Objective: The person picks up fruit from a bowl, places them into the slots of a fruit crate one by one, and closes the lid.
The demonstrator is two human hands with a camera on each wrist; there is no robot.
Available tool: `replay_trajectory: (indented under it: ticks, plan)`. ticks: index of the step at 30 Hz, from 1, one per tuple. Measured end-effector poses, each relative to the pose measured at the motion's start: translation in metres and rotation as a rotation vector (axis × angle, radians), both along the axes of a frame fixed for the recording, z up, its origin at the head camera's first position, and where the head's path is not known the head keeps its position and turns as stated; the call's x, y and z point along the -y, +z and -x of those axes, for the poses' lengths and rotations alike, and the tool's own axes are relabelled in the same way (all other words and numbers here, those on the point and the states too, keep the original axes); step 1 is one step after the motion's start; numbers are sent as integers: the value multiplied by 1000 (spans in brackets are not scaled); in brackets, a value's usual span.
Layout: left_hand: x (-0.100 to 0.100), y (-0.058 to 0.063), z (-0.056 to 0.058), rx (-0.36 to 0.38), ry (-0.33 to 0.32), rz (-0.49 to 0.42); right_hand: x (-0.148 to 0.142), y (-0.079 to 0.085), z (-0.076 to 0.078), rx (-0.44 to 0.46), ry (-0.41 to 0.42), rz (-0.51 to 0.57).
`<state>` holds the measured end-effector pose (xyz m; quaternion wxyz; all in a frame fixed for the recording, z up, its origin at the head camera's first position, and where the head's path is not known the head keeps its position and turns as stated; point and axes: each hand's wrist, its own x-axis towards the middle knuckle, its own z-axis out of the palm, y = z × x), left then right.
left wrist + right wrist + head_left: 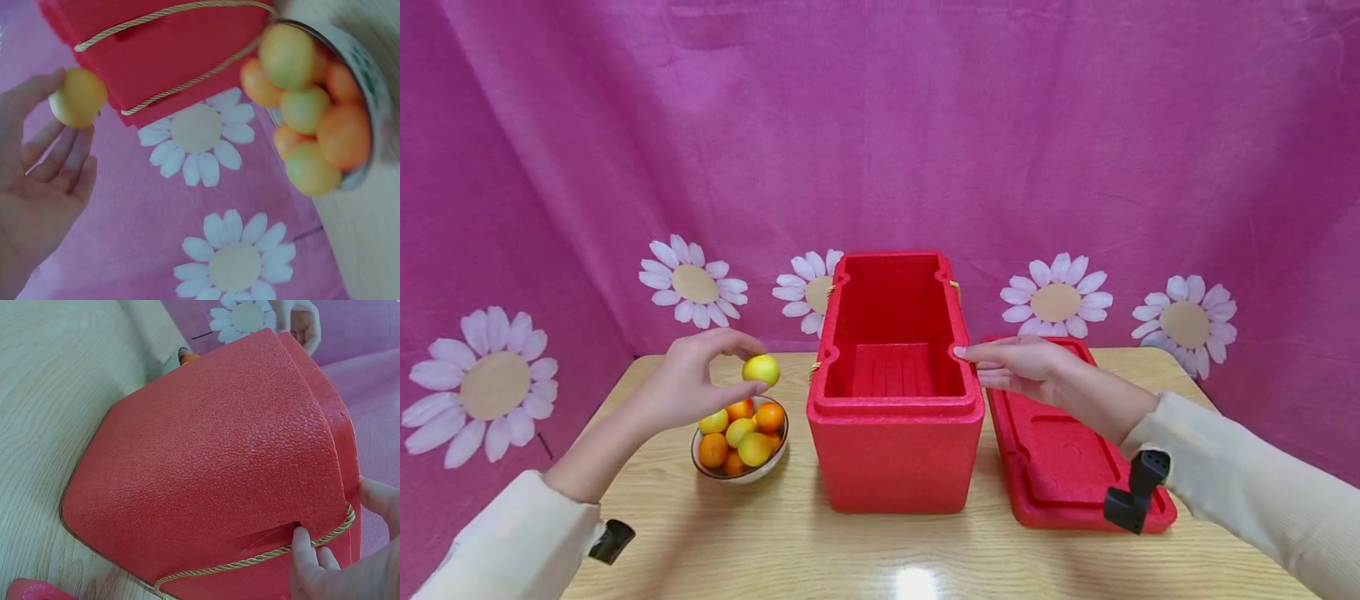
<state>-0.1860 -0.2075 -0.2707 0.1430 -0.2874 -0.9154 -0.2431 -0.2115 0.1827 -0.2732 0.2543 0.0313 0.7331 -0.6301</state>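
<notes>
Hands: 2, both busy. Left hand [688,379] pinches 1 yellow fruit [762,371] between thumb and fingertips, held up just above the far part of the bowl [758,475] and clear of the pile. Right hand [1030,362] grips the right wall of the box [895,467]: thumb on the rim at a notch, fingers against the outside, one fingertip at the slot [269,536] by the gold rope [250,560]. 1 bowl, left of the box; at least 8 fruits visible in it, 3 clearly yellow [754,448], at least 5 orange [712,450]; lower ones hidden, so full count can't be told. Bowl is pale with a dark rim; green pattern on its outer wall is too blurred to make out. 1 red box, upright, open top up, mid-table; rope shows on both long sides, 2 lengths on the left side in the left wrist view. 1 red lid [1060,442], off the box, lying on the table [760,550] just right of it, partly under the right arm. 2 pale sleeves [1247,483], 1 black device [1138,492] at each. Backdrop: purple cloth [925,125], 5 white daisies [1055,300] in the head view, 1 partly behind the box.
</notes>
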Motion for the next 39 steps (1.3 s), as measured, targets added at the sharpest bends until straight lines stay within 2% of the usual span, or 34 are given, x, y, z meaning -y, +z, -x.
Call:
replay_trajectory:
  ticks: [5,8,13,16,18,25,32,39]
  plan:
    - [-6,8,10,207,-20,-127,-1,-1,0,-1,0,27]
    - [-11,12,20,299,-64,-218,-1,-2,1,-2,-3,26]
    - [-21,20,37,406,-162,-394,0,-2,1,-4,-1,20]
    - [-28,26,46,454,-178,-462,0,-1,1,2,-4,18]
    - [-34,30,52,476,-173,-484,0,-1,1,4,-3,21]
    - [-59,44,68,511,-127,-466,0,0,1,6,-8,29]
    - [-87,61,88,494,-147,-511,2,0,1,2,4,21]
    - [-110,75,105,512,-151,-498,0,1,0,12,-7,0]
